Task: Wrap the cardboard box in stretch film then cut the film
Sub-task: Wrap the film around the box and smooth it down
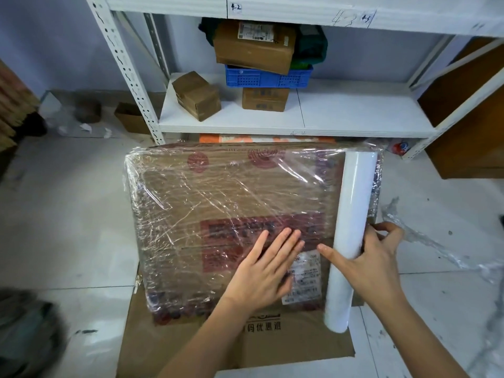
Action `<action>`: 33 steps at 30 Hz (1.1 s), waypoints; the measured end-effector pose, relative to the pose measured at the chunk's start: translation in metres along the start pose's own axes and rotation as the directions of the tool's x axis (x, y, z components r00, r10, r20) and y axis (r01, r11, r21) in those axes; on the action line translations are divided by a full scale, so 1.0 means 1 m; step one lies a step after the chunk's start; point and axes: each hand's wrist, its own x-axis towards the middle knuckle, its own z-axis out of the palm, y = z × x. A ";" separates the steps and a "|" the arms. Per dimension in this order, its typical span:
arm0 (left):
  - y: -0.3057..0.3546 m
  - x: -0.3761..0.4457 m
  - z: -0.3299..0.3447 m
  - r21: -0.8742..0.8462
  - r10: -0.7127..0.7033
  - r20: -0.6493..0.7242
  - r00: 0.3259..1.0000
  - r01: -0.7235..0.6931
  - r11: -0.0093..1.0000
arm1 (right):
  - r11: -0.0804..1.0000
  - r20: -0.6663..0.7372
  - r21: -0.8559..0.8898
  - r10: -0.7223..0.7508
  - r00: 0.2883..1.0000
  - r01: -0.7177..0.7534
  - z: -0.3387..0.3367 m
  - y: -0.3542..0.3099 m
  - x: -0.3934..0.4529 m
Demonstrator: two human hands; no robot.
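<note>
Cardboard box (218, 214) on flattened cardboard (272, 347) on the floor, top already filmed over in several layers; left hand (263, 271) presses flat, fingers straight and together, right hand (373, 257) grips the film roll (351, 227) at the box's right edge, thumb stretched out; cutting apparently remains.

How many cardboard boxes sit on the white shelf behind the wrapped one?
3: a large cardboard box atop the blue crate, a second box under that crate, and a small tilted box to its left. Others may be hidden behind.
</note>
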 end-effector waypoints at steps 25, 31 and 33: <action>-0.052 0.056 -0.029 -0.040 -0.180 -0.084 0.980 0.177 0.983 | 0.981 0.063 0.189 0.023 0.998 -0.035 -0.014 -0.017 -0.027; -0.054 0.057 -0.028 -0.037 -0.177 -0.072 0.982 0.175 0.984 | 0.804 0.297 0.525 0.133 0.946 -0.278 -0.028 -0.017 -0.017; -0.052 0.054 -0.029 -0.038 -0.176 -0.072 0.982 0.174 0.984 | 0.769 0.374 0.550 0.121 0.920 -0.325 -0.032 -0.010 -0.014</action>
